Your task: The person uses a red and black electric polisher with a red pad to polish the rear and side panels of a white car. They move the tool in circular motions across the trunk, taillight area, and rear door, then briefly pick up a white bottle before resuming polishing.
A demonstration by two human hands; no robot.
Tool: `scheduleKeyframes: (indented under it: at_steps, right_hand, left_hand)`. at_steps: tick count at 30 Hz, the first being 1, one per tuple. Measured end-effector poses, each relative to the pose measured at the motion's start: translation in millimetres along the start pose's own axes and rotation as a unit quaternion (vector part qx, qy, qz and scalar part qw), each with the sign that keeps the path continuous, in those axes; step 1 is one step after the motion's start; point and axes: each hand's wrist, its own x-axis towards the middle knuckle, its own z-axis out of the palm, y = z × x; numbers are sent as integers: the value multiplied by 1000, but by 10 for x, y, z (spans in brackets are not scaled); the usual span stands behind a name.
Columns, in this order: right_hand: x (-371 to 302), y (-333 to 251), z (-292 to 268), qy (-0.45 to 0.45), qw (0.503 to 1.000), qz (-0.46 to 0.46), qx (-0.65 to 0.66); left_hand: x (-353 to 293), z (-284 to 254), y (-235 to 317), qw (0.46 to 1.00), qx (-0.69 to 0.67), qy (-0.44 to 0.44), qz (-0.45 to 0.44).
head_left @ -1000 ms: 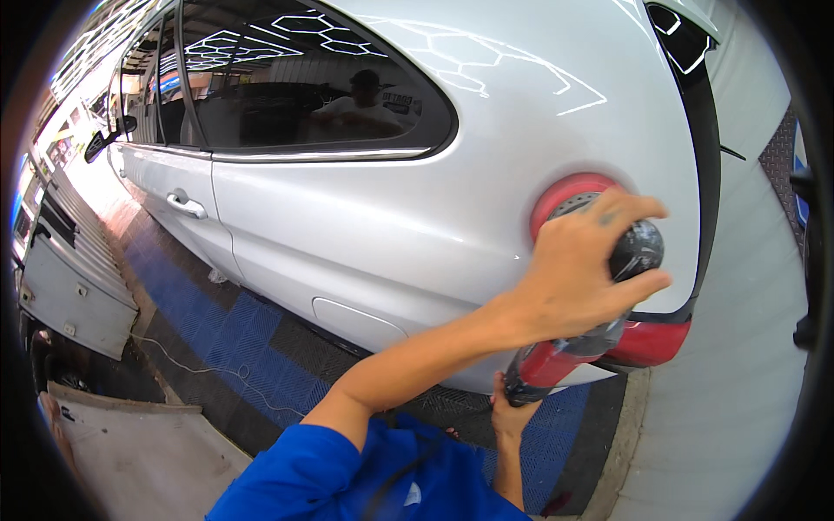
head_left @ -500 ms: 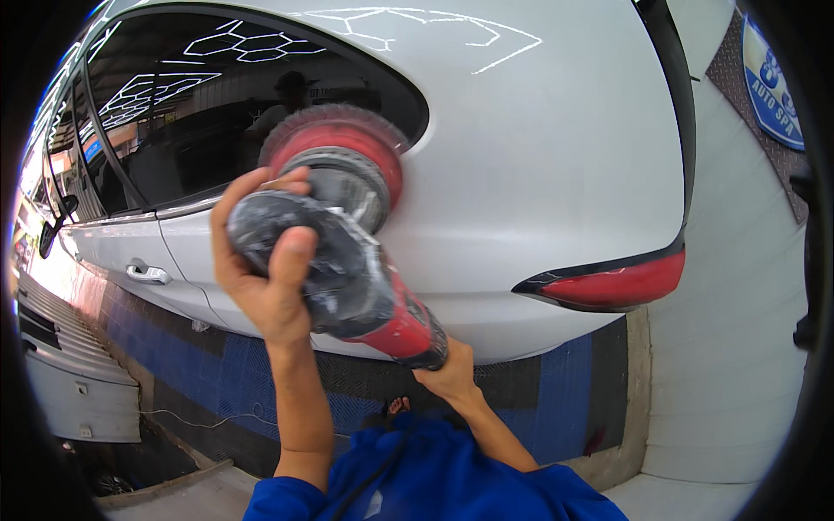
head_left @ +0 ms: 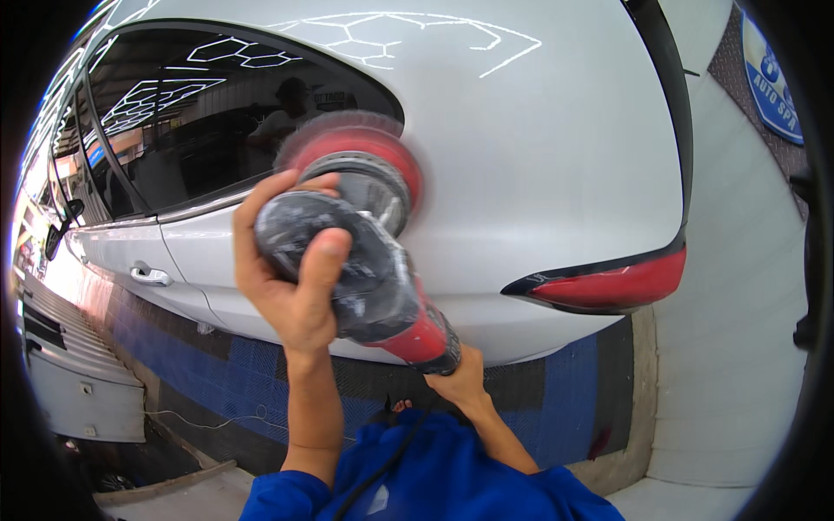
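Both of my hands hold a black and red car polisher [head_left: 382, 300] whose body is smeared with pale residue. My left hand [head_left: 291, 278] wraps round its rounded black head, the thumb lying across the top. At the rear end of the grip, my right hand [head_left: 459, 375] is closed round the handle. The polisher's red backing plate and dark pad [head_left: 356, 139] are at the side of a white car [head_left: 539, 165], by the rear corner of the dark side window [head_left: 200, 113]. The pad's edge is blurred, and its working face is hidden.
A red tail light [head_left: 608, 282] lies right of the polisher, a door handle [head_left: 151, 276] to the left. Below is a blue and black tiled floor [head_left: 252, 373] with a thin cable [head_left: 208, 425]. A pale wall [head_left: 721, 347] and a blue sign [head_left: 771, 82] stand at right.
The polisher has shifted a little to the right along the car, both hands still on it. The left hand has moved right with the polisher head.
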Motion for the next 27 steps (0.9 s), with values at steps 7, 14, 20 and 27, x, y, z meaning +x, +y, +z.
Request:
scheduleKeyframes:
  at_steps: [7,14,20,27]
  right_hand:
    - [-48,159,-214,21,995,38,87]
    - [130,-46,-43,-17,999,-21,-35]
    - [148,-129,-8,-24,998,-40,-34]
    - [-34,173,-357,12,1000,5,6]
  left_hand:
    - [-51,458,46,998,-7,-57,36]
    - [50,-75,-18,999,11,47,22]
    - [14,-211,-43,997,35,69,18]
    - [-97,458,24,1000,-8,-11,15]
